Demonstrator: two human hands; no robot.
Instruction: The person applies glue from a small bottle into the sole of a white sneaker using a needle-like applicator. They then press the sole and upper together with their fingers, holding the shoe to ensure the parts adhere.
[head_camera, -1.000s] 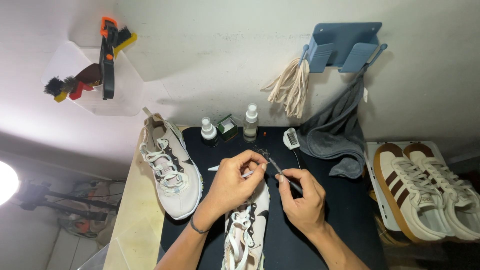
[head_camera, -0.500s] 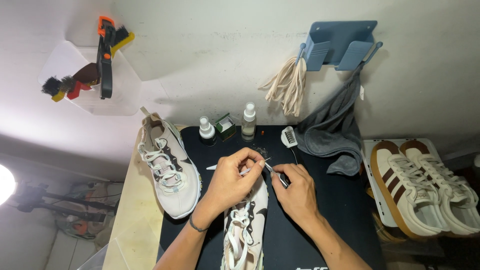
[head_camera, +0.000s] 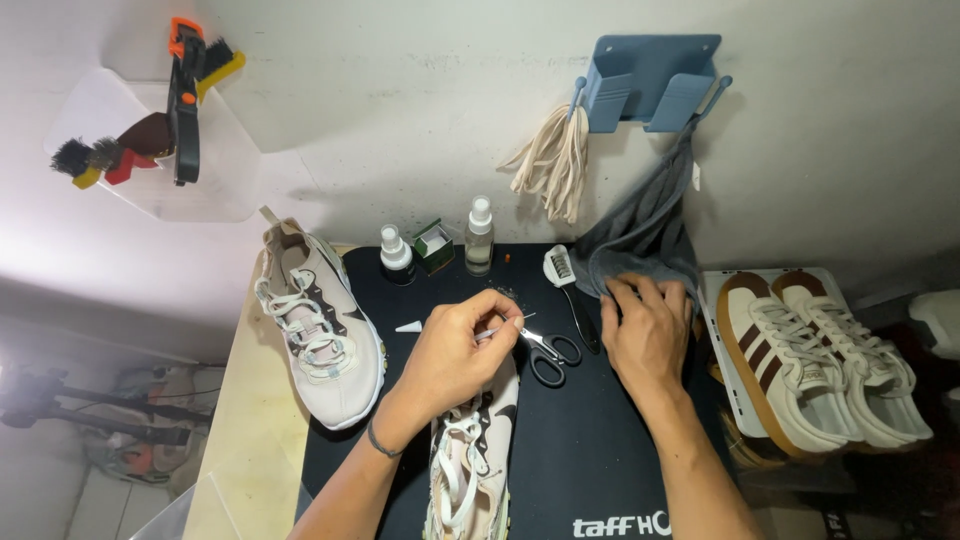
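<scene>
Sneaker (head_camera: 470, 460) lies half-laced under the left hand (head_camera: 455, 350), which pinches a thin tool; beside it, the empty right hand (head_camera: 648, 330) rests spread near scissors (head_camera: 548, 352).

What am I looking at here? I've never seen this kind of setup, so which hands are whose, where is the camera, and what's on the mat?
There is no machine here: these are one person's two bare hands, seen from a camera worn on the head and looking down.

The left hand pinches a thin white tool over a pale shoe that lies on the black mat. The right hand holds nothing; it rests on a grey cloth hanging from a blue wall holder.

Between the hands lie scissors and a small brush. At the back of the mat stand two spray bottles and a small green box. A second pale shoe lies left of the mat. A brown-striped pair sits on the right, and laces hang on the wall.
</scene>
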